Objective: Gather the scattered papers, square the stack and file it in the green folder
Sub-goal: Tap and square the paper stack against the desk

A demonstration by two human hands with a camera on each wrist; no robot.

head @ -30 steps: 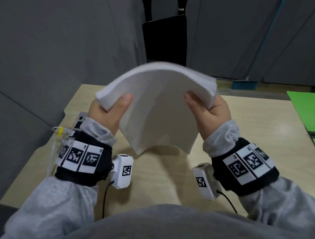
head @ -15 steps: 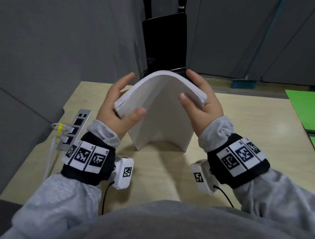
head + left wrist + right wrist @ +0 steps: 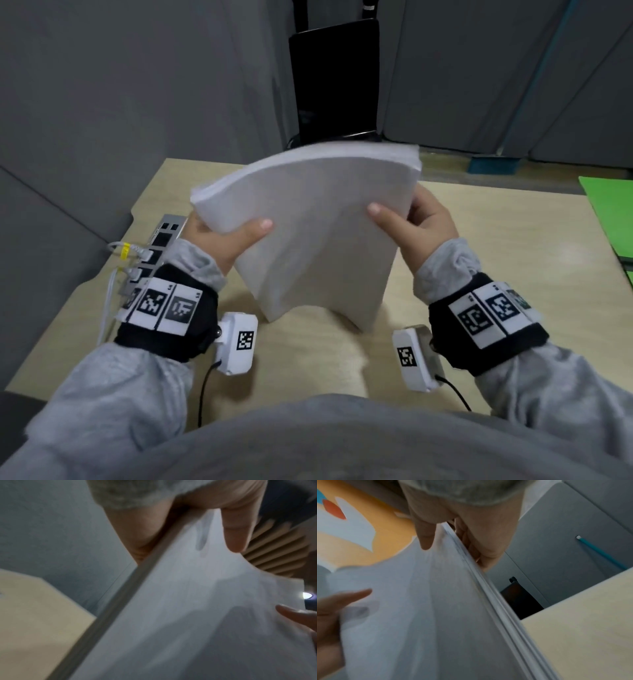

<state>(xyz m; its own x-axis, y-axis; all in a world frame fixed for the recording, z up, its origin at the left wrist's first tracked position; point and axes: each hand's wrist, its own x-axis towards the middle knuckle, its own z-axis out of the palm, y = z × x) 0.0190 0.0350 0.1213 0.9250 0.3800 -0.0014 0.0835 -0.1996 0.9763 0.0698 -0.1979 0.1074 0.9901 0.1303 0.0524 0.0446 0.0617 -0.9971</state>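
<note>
A thick stack of white papers stands on edge on the wooden table, bowed over at the top. My left hand grips its left edge, thumb on the near face. My right hand grips its right edge the same way. In the left wrist view the paper stack fills the frame with my left hand pinching its edge. In the right wrist view the paper stack shows slightly uneven sheet edges under my right hand. The green folder lies at the table's right edge, partly cut off.
A silver power strip with white cables plugged in sits at the table's left edge. A black chair stands behind the table against grey partition walls. Bare tabletop lies between the stack and the folder.
The stack has risen and spread wider again after being squeezed low on the table. My left fingers, stretched out behind it half a second ago, are now hidden behind the paper.
</note>
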